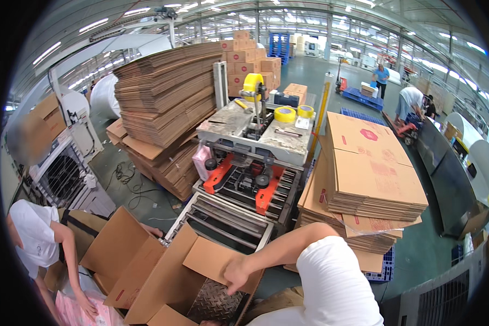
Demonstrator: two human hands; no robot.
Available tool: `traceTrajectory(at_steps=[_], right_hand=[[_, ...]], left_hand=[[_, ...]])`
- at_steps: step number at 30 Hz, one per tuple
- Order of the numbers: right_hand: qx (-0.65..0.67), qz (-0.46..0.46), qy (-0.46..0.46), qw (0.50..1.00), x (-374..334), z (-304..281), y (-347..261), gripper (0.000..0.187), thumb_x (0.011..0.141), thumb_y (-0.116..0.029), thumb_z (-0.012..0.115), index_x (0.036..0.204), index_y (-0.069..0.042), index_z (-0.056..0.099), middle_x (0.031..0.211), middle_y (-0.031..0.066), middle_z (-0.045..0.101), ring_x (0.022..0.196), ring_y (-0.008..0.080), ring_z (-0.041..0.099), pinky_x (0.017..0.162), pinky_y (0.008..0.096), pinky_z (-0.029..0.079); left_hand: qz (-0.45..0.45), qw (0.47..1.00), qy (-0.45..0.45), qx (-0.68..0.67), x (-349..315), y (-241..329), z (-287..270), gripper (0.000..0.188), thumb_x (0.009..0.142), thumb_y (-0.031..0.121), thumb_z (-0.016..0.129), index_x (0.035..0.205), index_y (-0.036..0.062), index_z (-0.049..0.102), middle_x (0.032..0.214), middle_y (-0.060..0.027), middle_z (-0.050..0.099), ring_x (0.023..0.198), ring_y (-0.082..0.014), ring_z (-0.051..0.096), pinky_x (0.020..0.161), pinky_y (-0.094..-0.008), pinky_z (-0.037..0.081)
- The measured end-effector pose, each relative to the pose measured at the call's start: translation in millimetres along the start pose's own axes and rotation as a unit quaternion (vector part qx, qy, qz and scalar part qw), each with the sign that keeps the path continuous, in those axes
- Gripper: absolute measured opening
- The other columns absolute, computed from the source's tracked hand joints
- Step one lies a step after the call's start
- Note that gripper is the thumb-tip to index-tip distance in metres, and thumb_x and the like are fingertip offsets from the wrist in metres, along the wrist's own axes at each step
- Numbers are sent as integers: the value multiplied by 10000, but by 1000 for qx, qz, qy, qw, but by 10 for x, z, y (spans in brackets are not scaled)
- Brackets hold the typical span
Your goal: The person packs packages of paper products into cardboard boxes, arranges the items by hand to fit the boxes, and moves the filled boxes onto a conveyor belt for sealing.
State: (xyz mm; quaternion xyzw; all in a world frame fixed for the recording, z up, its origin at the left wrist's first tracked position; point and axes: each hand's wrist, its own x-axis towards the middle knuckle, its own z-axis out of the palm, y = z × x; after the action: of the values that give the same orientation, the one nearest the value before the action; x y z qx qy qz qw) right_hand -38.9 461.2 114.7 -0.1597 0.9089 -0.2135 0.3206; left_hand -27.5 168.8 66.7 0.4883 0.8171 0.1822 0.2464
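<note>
Cardboard, plain brown and unsealed, makes up the open box at the lower middle, just in front of the roller bed of the carton sealing machine; its flaps stand up and spread outward, and a dark studded floor plate shows through its open bottom. The right hand is closed on the edge of the right-hand flap. The left hand is out of sight. A co-worker in white bends over pink packages at the lower left.
</note>
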Motion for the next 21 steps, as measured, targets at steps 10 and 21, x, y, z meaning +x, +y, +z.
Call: traceTrajectory(at_steps=[10, 21], right_hand=[[-68, -103, -227, 966, 258, -493, -121, 899, 700, -665, 584, 1326, -39, 423, 1420, 135, 354, 1311, 292, 322, 1037, 476, 263], [149, 85, 564, 808, 825, 113, 509, 689, 863, -494, 493, 1346, -26, 345, 1366, 171, 388, 1296, 333, 327, 1069, 487, 237]], left_hand=[[98, 936, 325, 94, 145, -150, -1269, 208, 828, 52, 584, 1031, 8, 591, 1078, -173, 595, 999, -331, 553, 891, -404, 427], [-284, 919, 206, 179, -85, -657, -806, 629, 940, 479, 341, 1363, 14, 364, 1278, -260, 472, 1178, -422, 446, 974, -474, 364]])
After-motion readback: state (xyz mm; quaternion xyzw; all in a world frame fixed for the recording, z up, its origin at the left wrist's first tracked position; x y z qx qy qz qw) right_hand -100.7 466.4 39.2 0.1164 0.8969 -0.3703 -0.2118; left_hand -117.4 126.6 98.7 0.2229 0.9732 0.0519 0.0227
